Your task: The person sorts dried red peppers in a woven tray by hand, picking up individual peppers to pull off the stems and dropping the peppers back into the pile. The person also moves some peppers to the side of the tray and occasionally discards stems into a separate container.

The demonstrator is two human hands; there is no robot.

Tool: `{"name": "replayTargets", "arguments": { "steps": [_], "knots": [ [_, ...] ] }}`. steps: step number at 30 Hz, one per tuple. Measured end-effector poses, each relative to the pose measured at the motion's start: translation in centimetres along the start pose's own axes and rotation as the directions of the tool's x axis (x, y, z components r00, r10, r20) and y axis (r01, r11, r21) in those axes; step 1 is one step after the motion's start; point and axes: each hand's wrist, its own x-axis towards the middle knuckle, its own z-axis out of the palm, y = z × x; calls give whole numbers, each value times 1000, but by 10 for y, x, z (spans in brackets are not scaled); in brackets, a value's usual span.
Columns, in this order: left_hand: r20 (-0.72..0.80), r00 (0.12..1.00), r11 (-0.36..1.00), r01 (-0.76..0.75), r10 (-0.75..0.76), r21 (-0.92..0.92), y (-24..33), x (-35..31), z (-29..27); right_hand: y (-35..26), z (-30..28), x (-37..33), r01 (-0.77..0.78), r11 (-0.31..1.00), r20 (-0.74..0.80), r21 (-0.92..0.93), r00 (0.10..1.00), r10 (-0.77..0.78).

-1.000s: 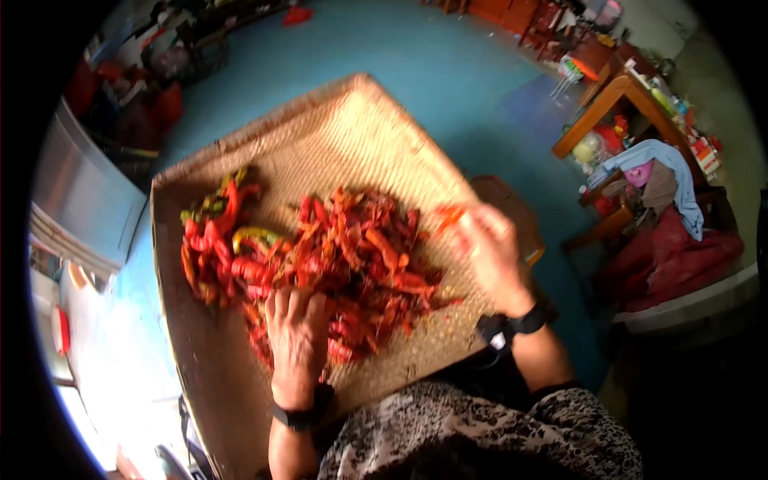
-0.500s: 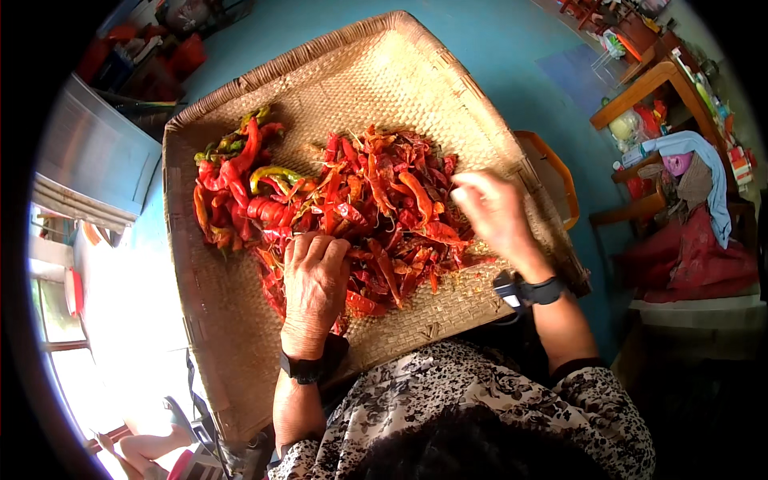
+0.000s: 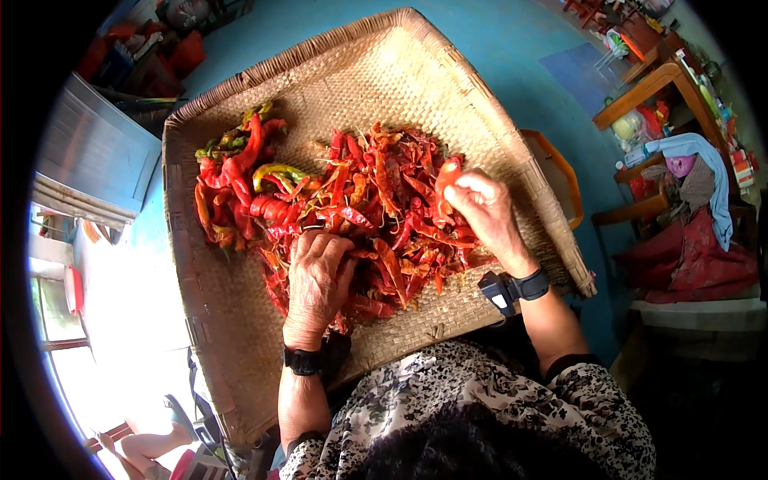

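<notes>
Woven matting forms the surface of a large tan tray [image 3: 352, 88], which I view remotely through the head camera. Nearest, I note a black-and-white patterned garment [image 3: 448, 376] at the tray's near edge. A black band [image 3: 304, 362] circles each wrist. The left hand [image 3: 318, 276] rests on the near part of the pepper pile [image 3: 400, 256], fingers bent and close together; their tips are hidden, so I cannot tell whether they grip anything. The right hand [image 3: 484, 210] pinches a single red pepper [image 3: 448, 186] between thumb and fingers at the pile's right side. Wrinkled red pods make up most of that pile, mid-tray. Farther left, I find glossier red peppers [image 3: 236, 180], with a yellow-green pepper [image 3: 278, 173] between the two groups. Outside the tray, to the right, I record an orange-rimmed object [image 3: 570, 180]. Beyond lie blue floor [image 3: 512, 68], wooden furniture [image 3: 640, 100] and a light-blue cloth [image 3: 718, 180] beside dark-red fabric [image 3: 688, 260].
</notes>
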Motion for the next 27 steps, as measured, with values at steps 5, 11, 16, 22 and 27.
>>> {"name": "replayTargets", "arguments": {
  "steps": [5,11,16,22,27],
  "knots": [
    [-18,1000,1000,-1,1,-17,-3,0,2,1,-19,-2,-138,828,-64,543,977,205],
    [-11,1000,1000,7,-8,-28,-2,1,1,18,-63,15,47,215,-133,975,904,405],
    [-6,1000,999,29,-29,-36,-3,-1,0,-21,-6,10,-140,934,16,329,990,143],
    [-11,1000,999,15,-15,-50,-3,1,2,-19,53,15,292,794,207,-533,955,-213],
    [-26,1000,999,9,-10,-39,-2,-1,0,-21,51,14,21,942,203,-335,978,51]
  ]
}}
